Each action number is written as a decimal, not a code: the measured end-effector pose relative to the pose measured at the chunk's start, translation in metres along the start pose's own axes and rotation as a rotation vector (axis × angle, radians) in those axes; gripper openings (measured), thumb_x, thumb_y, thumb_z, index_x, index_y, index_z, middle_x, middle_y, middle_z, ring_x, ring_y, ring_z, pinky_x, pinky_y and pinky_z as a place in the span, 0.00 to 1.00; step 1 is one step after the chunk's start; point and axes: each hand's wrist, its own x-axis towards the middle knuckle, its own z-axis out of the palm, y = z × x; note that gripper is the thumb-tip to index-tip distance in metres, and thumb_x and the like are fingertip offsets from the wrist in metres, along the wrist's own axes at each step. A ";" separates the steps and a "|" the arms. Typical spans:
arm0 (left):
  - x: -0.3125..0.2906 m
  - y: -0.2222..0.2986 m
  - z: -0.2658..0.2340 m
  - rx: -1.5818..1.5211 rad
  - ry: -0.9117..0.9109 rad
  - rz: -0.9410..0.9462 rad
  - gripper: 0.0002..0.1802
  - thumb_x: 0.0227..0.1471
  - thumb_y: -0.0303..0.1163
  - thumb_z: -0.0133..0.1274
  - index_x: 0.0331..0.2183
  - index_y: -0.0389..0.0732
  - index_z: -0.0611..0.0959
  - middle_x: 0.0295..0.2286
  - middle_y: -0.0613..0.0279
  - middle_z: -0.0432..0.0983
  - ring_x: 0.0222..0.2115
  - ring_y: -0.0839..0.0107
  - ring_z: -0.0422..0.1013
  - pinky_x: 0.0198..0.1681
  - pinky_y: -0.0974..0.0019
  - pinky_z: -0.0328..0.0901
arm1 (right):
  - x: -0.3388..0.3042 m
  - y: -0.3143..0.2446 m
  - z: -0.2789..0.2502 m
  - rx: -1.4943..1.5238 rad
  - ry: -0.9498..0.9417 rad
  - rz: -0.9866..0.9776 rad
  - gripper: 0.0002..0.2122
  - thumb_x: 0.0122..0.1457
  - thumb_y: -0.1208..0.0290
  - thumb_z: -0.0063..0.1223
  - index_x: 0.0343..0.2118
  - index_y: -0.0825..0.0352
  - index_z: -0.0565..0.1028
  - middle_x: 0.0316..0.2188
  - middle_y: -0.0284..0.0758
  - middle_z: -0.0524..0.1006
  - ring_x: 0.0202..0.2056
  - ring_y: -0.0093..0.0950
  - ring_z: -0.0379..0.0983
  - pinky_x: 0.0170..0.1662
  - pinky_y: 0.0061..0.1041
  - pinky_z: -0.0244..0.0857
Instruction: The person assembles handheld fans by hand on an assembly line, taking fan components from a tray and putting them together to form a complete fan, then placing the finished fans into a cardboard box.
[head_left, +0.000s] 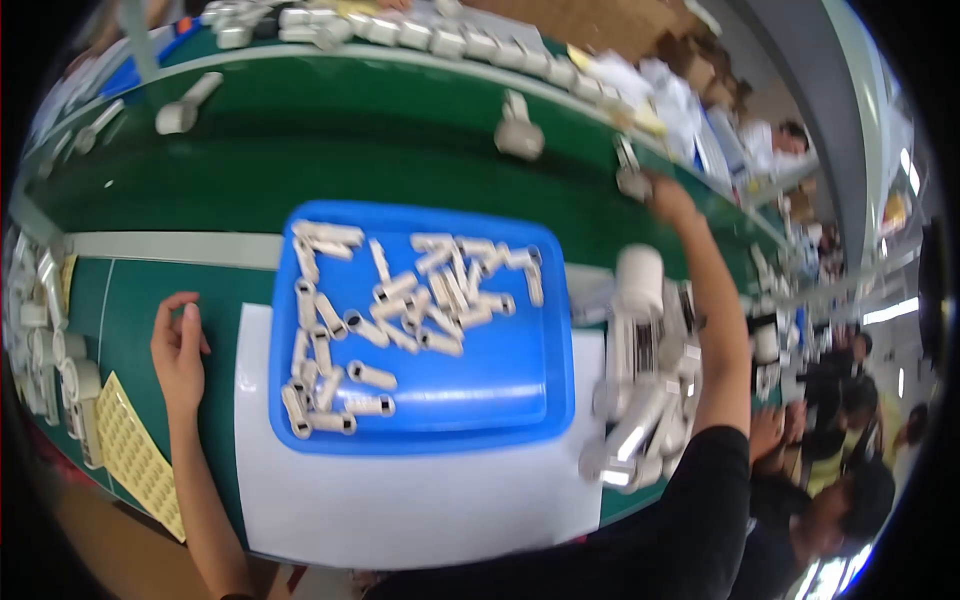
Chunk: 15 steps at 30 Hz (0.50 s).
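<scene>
A blue plastic tray [500, 400] lies on a white sheet [400, 500] in front of me, holding several small pale cylindrical parts [400, 300]. My left hand [178, 350] rests on the green table to the left of the tray, fingers loosely curled, holding nothing. My right hand [668, 198] reaches far forward to the moving green belt [350, 150] and grips a grey-white assembled part [632, 178] at its near edge. The picture is blurred there.
More white assembled parts [518, 130] ride the belt, and several stand stacked at the right [640, 380]. A yellow label sheet [135, 450] and white parts [40, 340] lie at the left. Other people work at the right [850, 480].
</scene>
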 end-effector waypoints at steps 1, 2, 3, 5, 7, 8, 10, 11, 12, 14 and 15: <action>-0.001 -0.002 -0.002 0.006 0.014 0.023 0.12 0.62 0.37 0.48 0.42 0.39 0.76 0.16 0.75 0.62 0.18 0.86 0.57 0.20 0.78 0.50 | -0.014 -0.022 -0.022 0.078 0.009 -0.011 0.21 0.51 0.75 0.46 0.51 0.63 0.73 0.44 0.49 0.76 0.45 0.47 0.73 0.51 0.39 0.66; 0.003 -0.002 -0.003 -0.005 0.037 0.068 0.13 0.63 0.38 0.47 0.43 0.39 0.77 0.16 0.75 0.62 0.18 0.86 0.57 0.21 0.79 0.49 | -0.032 -0.035 -0.045 0.151 0.093 -0.110 0.16 0.52 0.77 0.49 0.45 0.66 0.75 0.35 0.47 0.79 0.38 0.46 0.75 0.43 0.39 0.68; 0.007 -0.007 -0.005 -0.003 0.031 0.062 0.15 0.63 0.39 0.47 0.43 0.38 0.77 0.17 0.74 0.62 0.18 0.86 0.57 0.21 0.79 0.49 | -0.055 -0.042 -0.062 0.221 0.145 -0.216 0.13 0.53 0.77 0.49 0.42 0.67 0.76 0.31 0.44 0.79 0.34 0.40 0.77 0.40 0.34 0.69; 0.012 -0.012 -0.006 0.035 0.011 0.083 0.15 0.63 0.40 0.47 0.43 0.38 0.77 0.17 0.74 0.63 0.18 0.86 0.57 0.21 0.79 0.49 | -0.109 -0.076 -0.100 0.394 -0.084 -0.126 0.12 0.53 0.76 0.52 0.41 0.68 0.77 0.30 0.37 0.79 0.31 0.27 0.75 0.37 0.26 0.69; 0.018 -0.018 -0.004 0.039 -0.005 0.120 0.16 0.63 0.41 0.48 0.44 0.39 0.77 0.17 0.73 0.65 0.18 0.86 0.58 0.21 0.79 0.49 | -0.172 -0.088 -0.119 0.555 -0.166 -0.207 0.11 0.54 0.75 0.53 0.40 0.68 0.77 0.31 0.36 0.80 0.31 0.23 0.74 0.36 0.24 0.68; 0.020 -0.019 -0.001 0.032 -0.030 0.149 0.16 0.63 0.41 0.48 0.44 0.39 0.77 0.17 0.73 0.65 0.18 0.86 0.58 0.21 0.79 0.49 | -0.205 -0.096 -0.128 0.634 -0.172 -0.255 0.10 0.54 0.75 0.53 0.40 0.68 0.78 0.31 0.36 0.80 0.31 0.23 0.75 0.36 0.24 0.69; 0.024 -0.022 0.004 0.022 -0.026 0.134 0.17 0.62 0.42 0.48 0.44 0.39 0.77 0.18 0.72 0.66 0.18 0.86 0.59 0.21 0.79 0.50 | -0.254 -0.117 -0.140 0.625 -0.213 -0.303 0.14 0.54 0.65 0.59 0.40 0.68 0.78 0.35 0.38 0.80 0.35 0.28 0.76 0.40 0.26 0.69; 0.030 -0.033 0.001 0.036 -0.032 0.136 0.18 0.62 0.43 0.48 0.44 0.40 0.77 0.18 0.72 0.67 0.18 0.86 0.59 0.21 0.79 0.50 | -0.273 -0.127 -0.133 0.562 -0.200 -0.325 0.19 0.52 0.60 0.61 0.42 0.69 0.77 0.38 0.42 0.79 0.41 0.34 0.75 0.45 0.31 0.68; 0.034 -0.044 -0.008 0.053 -0.040 0.138 0.18 0.61 0.44 0.49 0.44 0.40 0.77 0.18 0.71 0.68 0.18 0.86 0.60 0.21 0.79 0.51 | -0.288 -0.142 -0.134 0.486 -0.250 -0.300 0.23 0.52 0.59 0.62 0.47 0.69 0.75 0.42 0.44 0.77 0.45 0.38 0.73 0.50 0.34 0.65; 0.033 -0.037 -0.017 0.018 0.014 0.133 0.20 0.60 0.47 0.50 0.44 0.41 0.77 0.18 0.71 0.68 0.19 0.85 0.60 0.21 0.79 0.52 | -0.304 -0.153 -0.114 0.410 -0.196 -0.302 0.23 0.51 0.62 0.62 0.48 0.66 0.72 0.42 0.45 0.74 0.46 0.42 0.71 0.50 0.37 0.64; 0.029 -0.028 -0.022 -0.006 0.114 0.140 0.20 0.60 0.48 0.50 0.44 0.41 0.78 0.18 0.71 0.69 0.19 0.85 0.60 0.21 0.80 0.53 | -0.307 -0.157 -0.112 0.436 -0.165 -0.305 0.18 0.51 0.65 0.61 0.43 0.65 0.72 0.39 0.43 0.73 0.44 0.42 0.71 0.47 0.36 0.64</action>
